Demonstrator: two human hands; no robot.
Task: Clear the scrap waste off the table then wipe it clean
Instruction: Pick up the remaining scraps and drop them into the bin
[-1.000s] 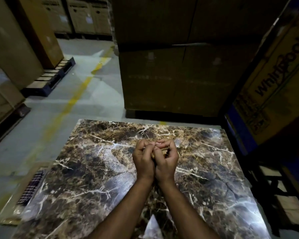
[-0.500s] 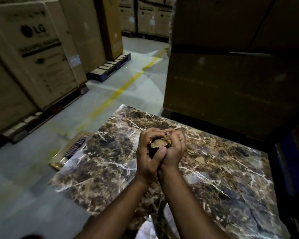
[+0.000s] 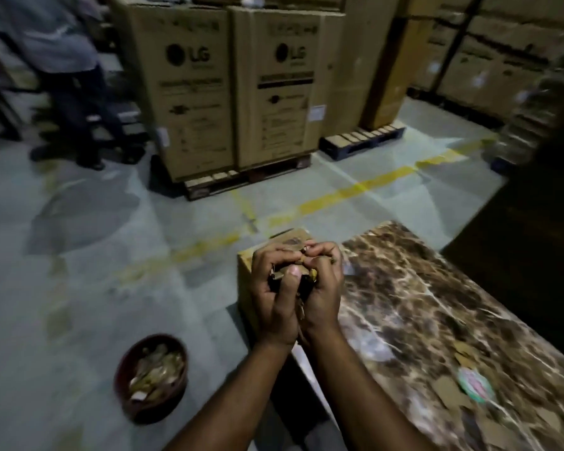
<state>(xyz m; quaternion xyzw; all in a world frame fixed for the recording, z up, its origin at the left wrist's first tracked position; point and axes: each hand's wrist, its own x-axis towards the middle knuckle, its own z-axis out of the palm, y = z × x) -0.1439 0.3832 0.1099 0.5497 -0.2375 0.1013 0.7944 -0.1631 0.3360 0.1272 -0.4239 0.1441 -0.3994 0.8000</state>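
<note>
While left hand [image 3: 275,299] and right hand [image 3: 323,288] clasp scraps [image 3: 285,273] | marble table [image 3: 437,304] littered | bin [image 3: 152,375] on floor [image 3: 79,255]

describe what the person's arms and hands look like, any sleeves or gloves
Both forearms are bare as far as the view shows, with no sleeves in sight. The left hand and right hand wear no gloves. No watch, ring or wristband is visible, though the dim, blurred picture could hide small items.

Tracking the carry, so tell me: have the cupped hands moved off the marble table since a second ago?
Yes: the hands were over the table's middle, now at its left edge.
</note>
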